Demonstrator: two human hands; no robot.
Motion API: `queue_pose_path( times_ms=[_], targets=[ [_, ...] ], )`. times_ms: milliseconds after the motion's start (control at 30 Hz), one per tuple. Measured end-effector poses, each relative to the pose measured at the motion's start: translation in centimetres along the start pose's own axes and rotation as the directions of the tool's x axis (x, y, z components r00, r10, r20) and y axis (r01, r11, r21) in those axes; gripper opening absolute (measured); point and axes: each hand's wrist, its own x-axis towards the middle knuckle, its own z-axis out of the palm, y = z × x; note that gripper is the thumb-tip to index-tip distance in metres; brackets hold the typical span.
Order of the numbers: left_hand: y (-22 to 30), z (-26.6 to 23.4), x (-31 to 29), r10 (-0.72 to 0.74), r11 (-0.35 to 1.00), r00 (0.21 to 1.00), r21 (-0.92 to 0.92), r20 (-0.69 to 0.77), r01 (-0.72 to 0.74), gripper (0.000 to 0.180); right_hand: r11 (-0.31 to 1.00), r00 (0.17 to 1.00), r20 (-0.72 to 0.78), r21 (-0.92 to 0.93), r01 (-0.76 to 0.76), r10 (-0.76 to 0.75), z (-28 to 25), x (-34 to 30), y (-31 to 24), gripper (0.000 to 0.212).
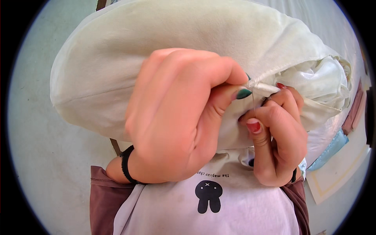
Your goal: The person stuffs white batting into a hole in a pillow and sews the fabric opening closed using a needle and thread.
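A large, plump cream cushion (105,62) lies across my lap. Its cover gapes at the right end, where crumpled white inner fabric (317,78) shows. My left hand (172,113) is closed, with thumb and forefinger pinching the folded edge of the cover at the near end of the gap. From that edge a fine thread (253,103) runs down to my right hand (280,129), whose thumb and forefinger are pressed together. Other fingers of the right hand bear on the rolled fabric edge (266,89). Whether a needle is in the right hand I cannot make out.
A white-covered surface (309,15) reaches behind the cushion at the far right. Light blue cloth (331,149), reddish-brown cloth (354,109) and a cream sheet with a yellow border (333,176) lie at the right. A dark wooden leg (115,146) shows beneath the cushion.
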Motion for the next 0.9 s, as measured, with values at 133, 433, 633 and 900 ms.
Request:
queue_pose_path(
  times_ms=[133,433,633,900],
  targets=[
    [-0.2,0.3,1.2,0.07,0.995,0.998,0.078,-0.005,-0.069,0.012,0.968,0.97,0.062,0.075,-0.241,0.237,-1.1,1.4,-1.2,0.005],
    [4.4,2.1,4.8,0.145,0.975,0.989,0.172,-0.03,-0.137,0.016,0.972,0.972,0.1,0.08,-0.22,0.212,-8.0,2.4,-0.3,0.006],
    [4.2,1.9,4.5,0.213,0.949,0.977,0.239,-0.015,-0.203,0.016,0.946,0.953,0.091,0.126,-0.298,0.288,-7.7,2.0,-0.7,0.007],
    [4.0,1.5,3.7,0.212,0.95,0.977,0.24,-0.024,-0.2,0.013,0.925,0.945,0.071,0.189,-0.328,0.321,-6.4,1.4,-1.3,0.006]
  ],
)
